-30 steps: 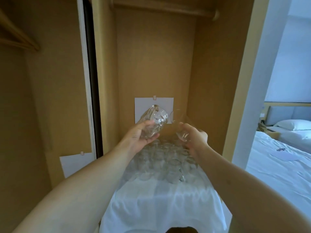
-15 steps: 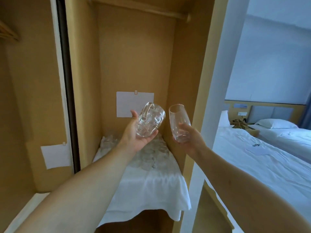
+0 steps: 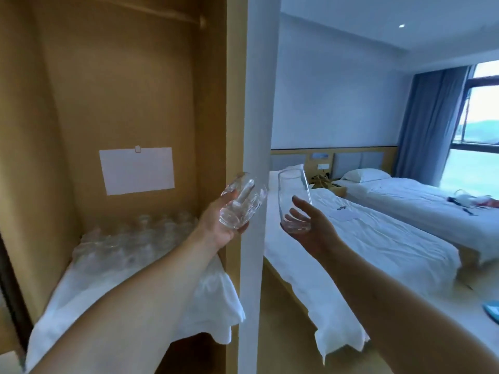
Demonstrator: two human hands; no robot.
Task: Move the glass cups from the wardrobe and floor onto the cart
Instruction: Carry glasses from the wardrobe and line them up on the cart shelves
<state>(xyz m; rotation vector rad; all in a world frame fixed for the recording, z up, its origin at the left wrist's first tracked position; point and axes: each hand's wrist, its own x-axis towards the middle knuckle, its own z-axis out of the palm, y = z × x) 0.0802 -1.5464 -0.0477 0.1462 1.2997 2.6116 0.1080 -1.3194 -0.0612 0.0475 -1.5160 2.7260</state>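
Left hand (image 3: pixel 218 225): fingers curled round a faceted glass mug (image 3: pixel 241 205), held in the air before the wardrobe's edge, long axis tilted, base low toward the palm.
Right hand (image 3: pixel 310 228): fingers curled under a smooth glass tumbler (image 3: pixel 294 201), near upright, mouth up, leaning slightly left.
Wardrobe shelf (image 3: pixel 210 303): white cloth over it, carrying a cluster of glass cups (image 3: pixel 129 241).
Beyond: two white beds (image 3: pixel 391 238).

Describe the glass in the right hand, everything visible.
The tall smooth glass is clear, plain-walled and seemingly empty, with a thin rim on top and a thicker rounded base. It is held in mid-air, roughly upright and leaning slightly, in front of the near bed. The right hand cups its lower part, thumb on one side and fingers behind the base. Nothing else touches it; the other glass is apart.
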